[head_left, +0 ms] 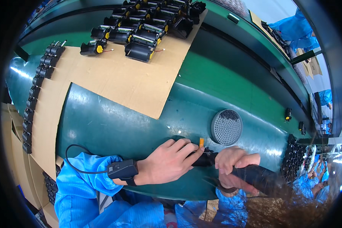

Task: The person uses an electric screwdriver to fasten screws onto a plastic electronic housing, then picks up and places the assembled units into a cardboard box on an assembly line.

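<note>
My left hand [169, 161] lies over a small black part [204, 159] on the bench, its fingers bent against it. An orange tab [201, 142] stands up beside the index fingertip. Just to the right, my right hand [231, 159] is closed round a dark cylindrical tool [256, 175], which looks like a power screwdriver; its tip is hidden. The tool slopes down to the right, and its far end is blurred. Behind my right hand stands a round grey dimpled tray [218, 131] with many tiny dark pieces, probably screws, heaped at its far side.
A cardboard sheet [140, 93] covers the bench's far left, bearing rows of black assemblies [140, 49] with yellow parts. Black pieces [36, 81] line its left edge. More black parts [290, 155] are piled right. A green ledge [235, 79] runs behind; co-workers in blue [294, 28] appear beyond.
</note>
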Demonstrator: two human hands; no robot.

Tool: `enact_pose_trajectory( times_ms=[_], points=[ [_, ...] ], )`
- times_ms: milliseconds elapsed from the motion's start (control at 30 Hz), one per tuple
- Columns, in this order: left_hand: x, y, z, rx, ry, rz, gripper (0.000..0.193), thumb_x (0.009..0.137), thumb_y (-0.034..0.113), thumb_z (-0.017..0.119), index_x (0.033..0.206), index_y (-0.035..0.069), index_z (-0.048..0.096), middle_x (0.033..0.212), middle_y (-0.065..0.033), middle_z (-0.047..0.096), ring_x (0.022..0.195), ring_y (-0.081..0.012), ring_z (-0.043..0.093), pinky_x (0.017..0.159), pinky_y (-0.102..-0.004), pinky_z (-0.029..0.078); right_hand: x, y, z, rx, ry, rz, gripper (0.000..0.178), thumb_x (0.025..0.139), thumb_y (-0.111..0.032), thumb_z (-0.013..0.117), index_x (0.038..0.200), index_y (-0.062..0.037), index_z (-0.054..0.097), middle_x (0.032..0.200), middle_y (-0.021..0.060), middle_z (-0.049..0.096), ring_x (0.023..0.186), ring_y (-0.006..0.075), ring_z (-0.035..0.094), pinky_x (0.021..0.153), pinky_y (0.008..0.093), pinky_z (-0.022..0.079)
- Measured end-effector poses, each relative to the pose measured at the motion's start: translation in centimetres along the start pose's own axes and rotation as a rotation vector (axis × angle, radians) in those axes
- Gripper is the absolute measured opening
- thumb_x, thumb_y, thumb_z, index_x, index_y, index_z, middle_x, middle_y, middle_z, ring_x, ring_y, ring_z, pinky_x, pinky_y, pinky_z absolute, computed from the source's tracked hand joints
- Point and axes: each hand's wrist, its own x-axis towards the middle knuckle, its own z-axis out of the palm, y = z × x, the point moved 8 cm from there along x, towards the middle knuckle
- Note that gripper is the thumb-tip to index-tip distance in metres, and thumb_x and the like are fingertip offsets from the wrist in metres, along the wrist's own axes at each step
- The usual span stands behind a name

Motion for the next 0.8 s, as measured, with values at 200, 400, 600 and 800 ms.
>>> enact_pose_trajectory(
  times_ms=[200,400,600,800],
  points=[
    [0.0,-0.2,0.0,-0.032,-0.013,0.0,0.065,0.08,0.027,0.079,0.137,0.003,0.06,0.126,-0.0082,0.059,0.115,-0.0258,0.057,0.088,-0.0373,0.05,0.0,0.7,-0.1,-0.023,-0.029,-0.013,0.08,0.08,-0.081,0.066,0.103,-0.0066,0.048,0.068,0.0045,0.056,0.052,0.0177,0.054,0.047,0.0344,0.049],
    [0.0,-0.4,-0.4,-0.028,0.042,-0.015,0.063,0.081,0.031,0.078,0.136,0.003,0.061,0.129,-0.0087,0.059,0.116,-0.0257,0.057,0.09,-0.0376,0.051,0.1,0.8,0.2,-0.051,-0.065,-0.022,0.082,0.079,-0.084,0.062,0.104,-0.0067,0.047,0.067,0.0044,0.054,0.05,0.0168,0.053,0.046,0.0341,0.048],
    [0.1,-0.6,-0.5,-0.005,0.015,-0.011,0.061,0.085,0.032,0.077,0.137,0.006,0.06,0.127,-0.008,0.059,0.115,-0.0254,0.057,0.089,-0.0369,0.051,0.9,-0.8,-1.3,-0.01,0.165,0.04,0.087,0.082,-0.088,0.054,0.114,-0.0075,0.047,0.07,0.006,0.054,0.054,0.018,0.053,0.052,0.036,0.048],
    [0.0,-0.5,-0.8,-0.009,0.01,-0.014,0.062,0.085,0.032,0.077,0.138,0.006,0.06,0.127,-0.0078,0.059,0.115,-0.0254,0.057,0.088,-0.0369,0.05,4.3,-3.4,-5.7,-0.104,0.226,0.024,0.089,0.087,-0.092,0.038,0.114,-0.0077,0.049,0.074,0.0081,0.053,0.059,0.0211,0.052,0.057,0.0385,0.046]
  ],
)
